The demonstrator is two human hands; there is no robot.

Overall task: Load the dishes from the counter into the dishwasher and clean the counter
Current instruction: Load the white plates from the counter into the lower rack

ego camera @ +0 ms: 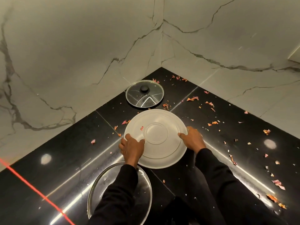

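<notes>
A large white plate lies upside down on the black counter, its foot ring and a small red mark facing up. My left hand grips its near-left rim, thumb on top. My right hand holds its right rim, fingers curled over the edge. A small glass lid with a black knob rests behind the plate, near the corner. A bigger glass lid lies at the front left, partly hidden under my left sleeve.
Marble walls meet in a corner right behind the small lid. Pink and orange onion-skin scraps litter the counter, mostly to the right and behind the plate. A red light line crosses the counter's left front.
</notes>
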